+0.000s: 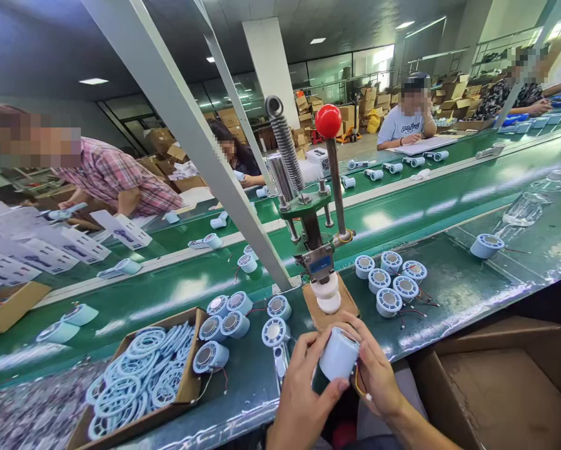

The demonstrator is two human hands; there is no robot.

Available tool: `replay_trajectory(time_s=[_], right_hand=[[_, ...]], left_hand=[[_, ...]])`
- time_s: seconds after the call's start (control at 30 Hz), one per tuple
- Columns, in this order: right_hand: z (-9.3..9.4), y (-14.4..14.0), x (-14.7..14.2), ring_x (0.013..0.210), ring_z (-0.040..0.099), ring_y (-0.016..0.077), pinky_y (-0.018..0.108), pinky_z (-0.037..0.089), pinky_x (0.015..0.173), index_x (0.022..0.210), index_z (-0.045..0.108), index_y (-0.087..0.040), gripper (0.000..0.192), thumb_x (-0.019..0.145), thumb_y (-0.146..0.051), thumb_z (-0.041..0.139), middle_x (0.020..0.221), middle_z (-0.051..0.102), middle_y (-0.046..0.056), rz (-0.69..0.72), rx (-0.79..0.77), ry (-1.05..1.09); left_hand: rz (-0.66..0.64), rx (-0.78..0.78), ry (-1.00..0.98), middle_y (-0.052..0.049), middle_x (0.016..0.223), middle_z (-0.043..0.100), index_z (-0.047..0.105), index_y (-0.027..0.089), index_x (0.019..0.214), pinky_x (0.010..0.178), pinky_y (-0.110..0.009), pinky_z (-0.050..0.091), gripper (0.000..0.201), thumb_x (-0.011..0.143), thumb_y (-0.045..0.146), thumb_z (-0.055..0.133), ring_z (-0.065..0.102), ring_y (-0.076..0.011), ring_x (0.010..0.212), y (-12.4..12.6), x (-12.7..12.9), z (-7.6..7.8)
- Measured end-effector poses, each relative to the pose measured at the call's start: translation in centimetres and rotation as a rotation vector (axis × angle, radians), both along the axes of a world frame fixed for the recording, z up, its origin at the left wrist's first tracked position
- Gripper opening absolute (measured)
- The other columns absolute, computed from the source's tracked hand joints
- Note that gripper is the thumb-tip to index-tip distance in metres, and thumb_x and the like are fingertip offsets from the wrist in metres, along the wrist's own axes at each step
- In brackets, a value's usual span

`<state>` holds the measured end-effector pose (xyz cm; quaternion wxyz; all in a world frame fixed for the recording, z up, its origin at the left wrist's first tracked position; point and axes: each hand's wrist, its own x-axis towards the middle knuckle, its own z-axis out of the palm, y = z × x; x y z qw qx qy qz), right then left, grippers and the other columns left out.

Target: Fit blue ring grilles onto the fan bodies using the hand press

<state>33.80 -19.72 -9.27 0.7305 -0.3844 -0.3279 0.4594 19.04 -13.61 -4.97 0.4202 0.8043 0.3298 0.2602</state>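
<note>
Near the front edge of the bench, a light blue cylindrical motor housing (339, 355) is held between both my hands, its wires hanging on the right side. My left hand (304, 381) wraps round its left side, thumb low on the wall. Fingers of my right hand (376, 369) grip the right side and top rim. Just beyond stands a hand press (314, 234) with a red ball knob (328, 121) and a white pressing head (326, 292) over a cardboard pad (350, 305). A silver tool-like piece (280, 362) lies beside my left hand, partly hidden.
A cardboard box (193, 375) of light blue rings (121, 394) sits left. Similar housings (233, 324) stand left and a wired group (389, 301) right. A plastic bottle (524, 209) lies farther right. Beyond runs a green conveyor (191, 290) with co-workers (406, 115) opposite. A carton (510, 381) is lower right.
</note>
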Motion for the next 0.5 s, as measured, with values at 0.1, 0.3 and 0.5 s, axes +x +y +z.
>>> replay_trajectory(time_s=[0.1, 0.3, 0.5], right_hand=[[0.6, -0.1, -0.3, 0.109, 0.072, 0.027, 0.04, 0.06, 0.09, 0.132, 0.059, -0.029, 0.056, 0.09, -0.065, 0.053, 0.126, 0.07, 0.012, 0.106, -0.047, 0.167], [-0.1, 0.1, -1.1, 0.097, 0.073, 0.0257, 0.037, 0.061, 0.081, 0.123, 0.066, -0.027, 0.057, 0.091, -0.07, 0.048, 0.118, 0.072, 0.011, 0.156, -0.022, 0.071], [-1.4, 0.9, 3.8, 0.115, 0.065, 0.0273, 0.043, 0.051, 0.103, 0.114, 0.072, -0.026, 0.032, 0.09, -0.045, 0.065, 0.122, 0.068, 0.011, -0.211, 0.125, -0.819]], left_hand=[[0.032, 0.091, 0.034, -0.014, 0.122, 0.062, 0.057, 0.026, 0.144, 0.096, -0.043, 0.054, 0.067, 0.086, 0.06, 0.064, 0.064, -0.0323, 0.111, -0.5, -0.5, -0.2], [0.165, 0.222, 0.018, -0.013, 0.109, 0.064, 0.058, 0.025, 0.143, 0.089, -0.041, 0.056, 0.075, 0.085, 0.072, 0.057, 0.066, -0.0301, 0.098, -1.9, -0.2, -1.1], [0.121, 0.36, 0.198, -0.011, 0.106, 0.072, 0.072, 0.022, 0.119, 0.082, -0.035, 0.06, 0.045, 0.093, 0.056, 0.057, 0.071, -0.0255, 0.093, 1.2, -2.0, -0.5]])
